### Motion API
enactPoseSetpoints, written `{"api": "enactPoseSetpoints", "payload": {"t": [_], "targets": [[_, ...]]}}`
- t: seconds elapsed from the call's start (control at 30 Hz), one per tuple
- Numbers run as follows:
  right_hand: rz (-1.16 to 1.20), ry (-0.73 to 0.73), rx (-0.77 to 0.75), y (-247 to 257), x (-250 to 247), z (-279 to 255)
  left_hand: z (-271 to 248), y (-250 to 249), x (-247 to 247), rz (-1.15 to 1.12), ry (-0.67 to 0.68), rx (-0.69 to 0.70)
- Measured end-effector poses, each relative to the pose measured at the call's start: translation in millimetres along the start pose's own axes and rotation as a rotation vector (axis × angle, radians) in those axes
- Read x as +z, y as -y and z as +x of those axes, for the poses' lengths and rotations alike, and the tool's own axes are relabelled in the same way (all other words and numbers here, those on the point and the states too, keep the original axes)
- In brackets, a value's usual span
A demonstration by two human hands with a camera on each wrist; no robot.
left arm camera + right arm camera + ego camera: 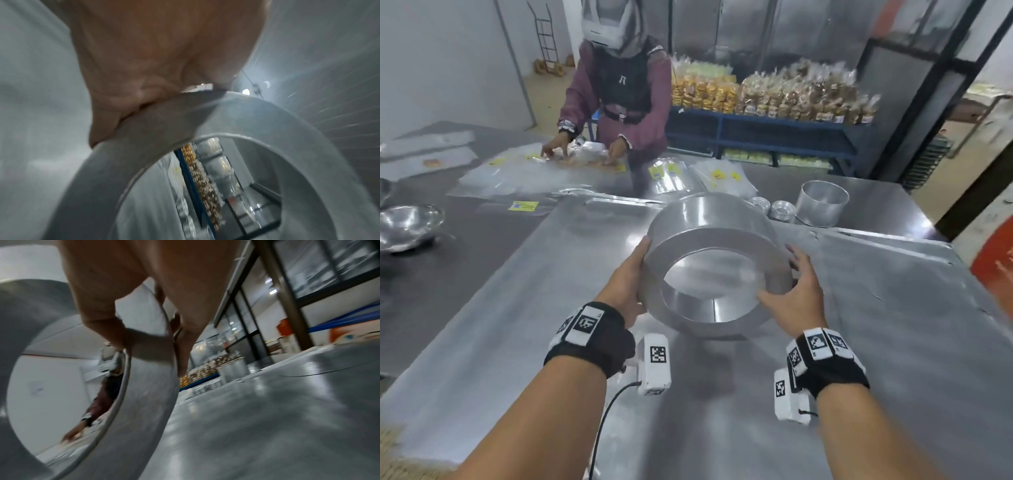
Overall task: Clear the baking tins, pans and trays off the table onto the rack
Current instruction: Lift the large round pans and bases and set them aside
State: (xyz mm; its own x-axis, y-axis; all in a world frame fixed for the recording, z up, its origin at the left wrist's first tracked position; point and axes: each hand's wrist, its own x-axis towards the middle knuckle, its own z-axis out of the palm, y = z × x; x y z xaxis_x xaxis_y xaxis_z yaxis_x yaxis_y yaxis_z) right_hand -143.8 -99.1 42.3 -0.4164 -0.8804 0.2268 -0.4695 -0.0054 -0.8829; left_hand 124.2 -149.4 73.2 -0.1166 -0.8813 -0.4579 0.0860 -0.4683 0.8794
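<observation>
A large round aluminium ring tin [709, 219] with no bottom is held between both hands, tilted so its opening faces me, low over the steel table [876, 342]. My left hand [631, 274] grips its left wall, with the palm against the metal. On the right side, my right hand [794, 287] holds the tin with the thumb hooked over the rim. In the left wrist view, the ring tin [205, 116] sits under the left hand [154, 56]. The right wrist view has the right hand [127, 280] clasping the ring tin [148, 386]. No rack is in view.
A tall round tin [822, 204] and stacks of small tins [780, 210] stand at the table's far right. A metal bowl [407, 224] sits at the left. Across the table another person [619, 96] handles plastic bags [524, 174]. Blue shelving [774, 137] carries packed bread.
</observation>
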Motion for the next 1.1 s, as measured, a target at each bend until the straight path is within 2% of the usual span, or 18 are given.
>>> {"api": "enactPoseSetpoints", "payload": {"t": [0.1, 0.2, 0.27, 0.37, 0.6, 0.8, 0.97, 1.1], "targets": [[0.109, 0.065, 0.029, -20, -38, -2, 5, 6, 28, 0.016, 0.133, 0.053], [0.436, 0.125, 0.138, -33, -77, -5, 5, 12, 57, 0.005, 0.220, 0.121], [0.705, 0.088, 0.256, -39, -101, -8, 2, 15, 76, -0.002, 0.284, 0.157], [0.820, -0.044, 0.376, -47, -134, -12, 1, 22, 106, 0.045, 0.361, 0.153], [0.687, -0.205, 0.426, -85, -195, -20, 5, 49, 176, 0.096, 0.411, 0.070], [0.462, -0.094, 0.455, -112, -226, -25, 4, 80, 210, 0.095, 0.426, 0.076], [0.260, -0.089, 0.564, -138, -246, -24, 5, 98, 219, 0.216, 0.421, 0.054], [0.022, -0.141, 0.631, -150, -254, -18, -2, 100, 229, 0.323, 0.435, 0.029]]}}
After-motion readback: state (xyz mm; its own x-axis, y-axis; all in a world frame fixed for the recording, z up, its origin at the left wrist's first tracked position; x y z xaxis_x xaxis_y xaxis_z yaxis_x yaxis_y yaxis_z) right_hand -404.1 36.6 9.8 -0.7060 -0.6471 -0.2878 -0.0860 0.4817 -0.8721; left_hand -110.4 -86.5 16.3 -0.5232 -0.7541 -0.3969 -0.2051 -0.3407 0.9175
